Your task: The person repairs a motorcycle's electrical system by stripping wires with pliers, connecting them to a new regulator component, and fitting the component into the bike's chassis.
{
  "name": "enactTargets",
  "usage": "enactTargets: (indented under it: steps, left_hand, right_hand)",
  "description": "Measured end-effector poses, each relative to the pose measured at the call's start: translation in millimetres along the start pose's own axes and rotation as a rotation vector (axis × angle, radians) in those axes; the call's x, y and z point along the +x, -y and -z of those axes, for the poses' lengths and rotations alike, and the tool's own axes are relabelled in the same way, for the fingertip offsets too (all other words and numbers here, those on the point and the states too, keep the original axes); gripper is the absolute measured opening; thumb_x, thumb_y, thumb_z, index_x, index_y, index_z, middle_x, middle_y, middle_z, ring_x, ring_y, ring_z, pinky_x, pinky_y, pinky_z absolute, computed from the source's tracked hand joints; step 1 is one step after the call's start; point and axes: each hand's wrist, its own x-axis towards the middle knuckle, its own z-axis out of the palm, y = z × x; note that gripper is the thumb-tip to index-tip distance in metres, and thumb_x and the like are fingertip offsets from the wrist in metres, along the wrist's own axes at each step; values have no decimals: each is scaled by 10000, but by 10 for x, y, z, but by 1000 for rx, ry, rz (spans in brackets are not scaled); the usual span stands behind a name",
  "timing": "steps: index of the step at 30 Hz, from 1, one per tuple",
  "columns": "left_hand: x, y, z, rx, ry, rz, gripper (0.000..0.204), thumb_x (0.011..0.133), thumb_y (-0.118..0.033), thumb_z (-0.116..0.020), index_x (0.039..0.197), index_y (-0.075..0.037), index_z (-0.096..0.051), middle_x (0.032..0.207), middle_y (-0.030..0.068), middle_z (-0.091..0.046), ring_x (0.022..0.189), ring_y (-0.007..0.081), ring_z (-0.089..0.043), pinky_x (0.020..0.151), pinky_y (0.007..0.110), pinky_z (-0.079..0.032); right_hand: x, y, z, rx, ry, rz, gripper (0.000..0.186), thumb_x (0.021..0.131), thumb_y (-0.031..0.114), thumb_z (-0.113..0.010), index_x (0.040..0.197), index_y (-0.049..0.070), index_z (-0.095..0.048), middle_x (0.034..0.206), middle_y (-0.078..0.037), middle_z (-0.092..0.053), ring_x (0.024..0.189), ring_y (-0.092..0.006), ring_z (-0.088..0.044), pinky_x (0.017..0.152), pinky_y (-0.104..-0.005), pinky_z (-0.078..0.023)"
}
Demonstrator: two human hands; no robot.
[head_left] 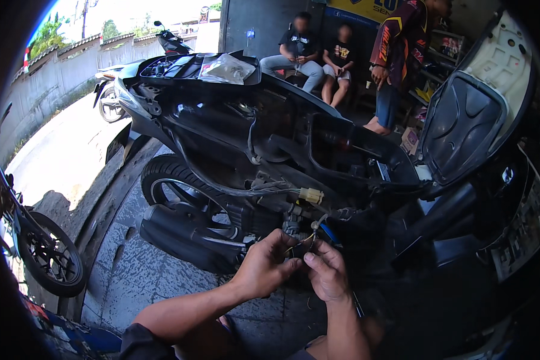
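Note:
Thin wires (301,242), one of them yellowish, run between my two hands in front of a black scooter (222,114) with its side covers off. My left hand (263,264) is closed, pinching the wires between thumb and fingers. Close beside it, my right hand (329,271) pinches the same wires with thumb and forefinger; the exact spot it grips is partly hidden. Just above my fingers the wires join a harness with a pale plug. Higher up sits a yellowish connector (311,195). A blue, slender piece (330,234) shows behind my right hand.
The scooter's muffler (186,239) and rear wheel (162,180) are left of my hands. Its seat (465,126) stands raised at right. A clear plastic bag (228,69) lies on the tail. Another motorbike's wheel (54,255) is at far left. Two people sit behind; another stands.

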Motion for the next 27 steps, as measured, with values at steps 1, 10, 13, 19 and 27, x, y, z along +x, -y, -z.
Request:
enactTargets:
  steps: [1,10,13,19,27]
  left_hand:
    - [-3,34,-21,-41,-14,-4,258,899,-54,-695,1098,17,-546,873,41,-631,788,59,-544,689,258,-474]
    - [34,103,-39,-46,-145,5,121,954,-77,-630,995,15,-563,829,27,-628,753,53,-537,653,240,-464]
    - [53,98,-49,-40,-155,14,123,945,-89,-646,944,8,-571,806,20,-624,735,49,-534,634,237,-459]
    - [46,109,-112,-90,-176,96,111,920,-67,-660,873,-11,-577,760,16,-625,677,63,-568,610,230,-472]
    - [32,47,-83,-283,-208,288,220,954,-165,-659,819,-31,-549,644,14,-556,507,81,-484,452,254,-394]
  right_hand:
    - [5,-20,30,-51,-4,-5,200,951,71,-649,1133,-10,-638,1053,-55,-669,972,-117,-629,909,-268,-510]
    - [15,-71,-18,-73,6,18,196,952,73,-659,1122,-23,-643,1055,-56,-684,974,-119,-646,921,-274,-515]
    - [9,-72,-52,-94,-14,30,190,955,75,-654,1119,-21,-645,1033,-47,-682,952,-112,-640,896,-266,-514]
    - [73,-208,78,-435,-141,84,133,970,63,-625,1087,8,-654,954,0,-652,866,-71,-600,794,-233,-492]
    - [211,-366,-3,-85,-128,149,125,958,56,-646,1076,33,-680,999,5,-670,920,-72,-606,853,-240,-482]
